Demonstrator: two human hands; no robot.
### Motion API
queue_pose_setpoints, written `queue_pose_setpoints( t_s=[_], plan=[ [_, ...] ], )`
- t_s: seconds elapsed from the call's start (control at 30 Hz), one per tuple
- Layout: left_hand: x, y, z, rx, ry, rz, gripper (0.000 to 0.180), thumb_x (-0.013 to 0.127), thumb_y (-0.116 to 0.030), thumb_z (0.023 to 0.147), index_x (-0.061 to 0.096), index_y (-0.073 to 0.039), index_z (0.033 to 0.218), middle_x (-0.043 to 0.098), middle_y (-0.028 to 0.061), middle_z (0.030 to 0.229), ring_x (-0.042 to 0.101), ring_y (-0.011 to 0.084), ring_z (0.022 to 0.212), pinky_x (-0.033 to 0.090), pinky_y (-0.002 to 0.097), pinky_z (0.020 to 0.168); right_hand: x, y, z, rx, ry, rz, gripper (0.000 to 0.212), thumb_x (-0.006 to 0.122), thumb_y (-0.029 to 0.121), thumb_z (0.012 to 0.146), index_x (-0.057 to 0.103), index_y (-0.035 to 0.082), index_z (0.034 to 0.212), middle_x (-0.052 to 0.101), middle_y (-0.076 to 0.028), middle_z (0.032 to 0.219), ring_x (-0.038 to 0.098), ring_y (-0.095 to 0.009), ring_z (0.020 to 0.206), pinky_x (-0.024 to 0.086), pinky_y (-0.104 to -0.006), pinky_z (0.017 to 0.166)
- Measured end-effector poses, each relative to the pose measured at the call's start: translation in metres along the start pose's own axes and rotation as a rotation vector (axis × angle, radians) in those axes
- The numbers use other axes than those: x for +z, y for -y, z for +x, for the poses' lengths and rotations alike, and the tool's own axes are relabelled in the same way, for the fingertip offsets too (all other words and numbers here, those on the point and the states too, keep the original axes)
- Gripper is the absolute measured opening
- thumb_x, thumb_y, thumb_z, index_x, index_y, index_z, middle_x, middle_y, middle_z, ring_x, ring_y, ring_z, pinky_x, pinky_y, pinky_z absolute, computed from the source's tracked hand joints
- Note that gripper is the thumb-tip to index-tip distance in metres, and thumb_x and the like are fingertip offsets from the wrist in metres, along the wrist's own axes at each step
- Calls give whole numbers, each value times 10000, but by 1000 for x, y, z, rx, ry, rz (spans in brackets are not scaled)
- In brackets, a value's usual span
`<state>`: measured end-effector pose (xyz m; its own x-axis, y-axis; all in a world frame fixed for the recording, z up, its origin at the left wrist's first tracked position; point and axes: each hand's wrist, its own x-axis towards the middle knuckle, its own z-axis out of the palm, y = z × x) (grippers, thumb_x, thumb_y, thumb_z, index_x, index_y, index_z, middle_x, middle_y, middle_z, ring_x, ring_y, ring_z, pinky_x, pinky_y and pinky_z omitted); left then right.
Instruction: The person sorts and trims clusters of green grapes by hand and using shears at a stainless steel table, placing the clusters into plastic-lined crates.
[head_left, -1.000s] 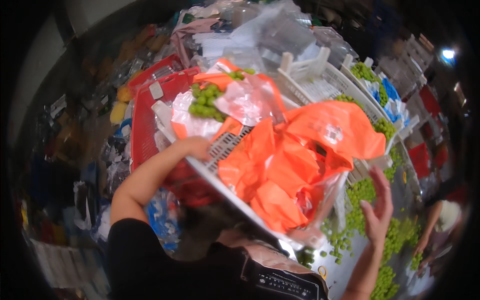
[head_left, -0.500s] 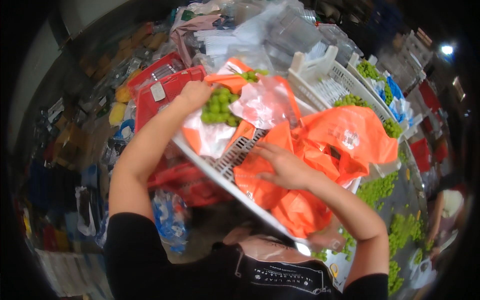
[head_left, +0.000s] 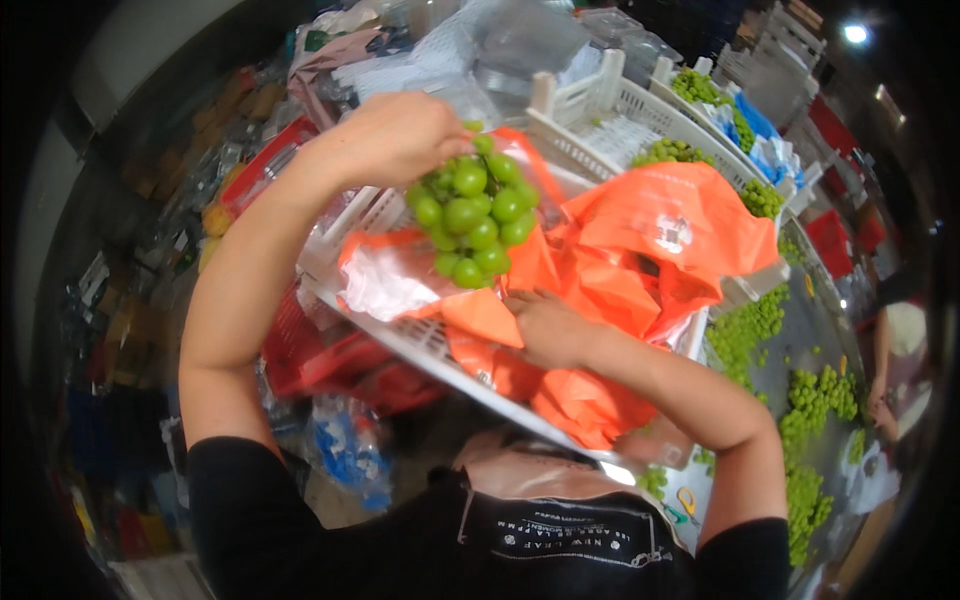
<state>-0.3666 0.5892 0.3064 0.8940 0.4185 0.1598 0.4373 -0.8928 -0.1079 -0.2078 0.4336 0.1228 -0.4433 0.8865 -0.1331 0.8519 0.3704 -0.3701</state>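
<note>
My left hand is closed at the top of a bunch of green grapes and holds it up. The bunch hangs above a white slatted crate. Inside the crate lie orange plastic bags, crumpled and overlapping. One bag with a pale, shiny inner side spreads out below the grapes. My right hand is on the orange plastic at the crate's middle, its fingers bent around an edge of it and partly hidden.
More white crates with grapes stand behind to the right. Loose bunches lie on a grey table at right, with yellow-handled scissors. Red crates and clear packaging are at left. Another person's hand is at far right.
My left hand has lifted the grapes up and nearer, out of the bag they lay on. My right hand's spread fingers have drawn in on the orange plastic.
</note>
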Motion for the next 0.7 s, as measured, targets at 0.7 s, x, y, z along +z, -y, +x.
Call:
queue_pose_setpoints(
  t_s=[0.7],
  plan=[
    [-112, -273, 85, 492, -342, -83, 267, 508, -177, 892, 475, 53, 759, 415, 128, 698, 459, 262, 623, 370, 350, 601, -26, 0, -403, 382, -625, 746, 490, 636, 185, 828, 475, 43, 1269, 507, -124, 1271, 458, -237, 1197, 352, -353, 1004]
  ],
)
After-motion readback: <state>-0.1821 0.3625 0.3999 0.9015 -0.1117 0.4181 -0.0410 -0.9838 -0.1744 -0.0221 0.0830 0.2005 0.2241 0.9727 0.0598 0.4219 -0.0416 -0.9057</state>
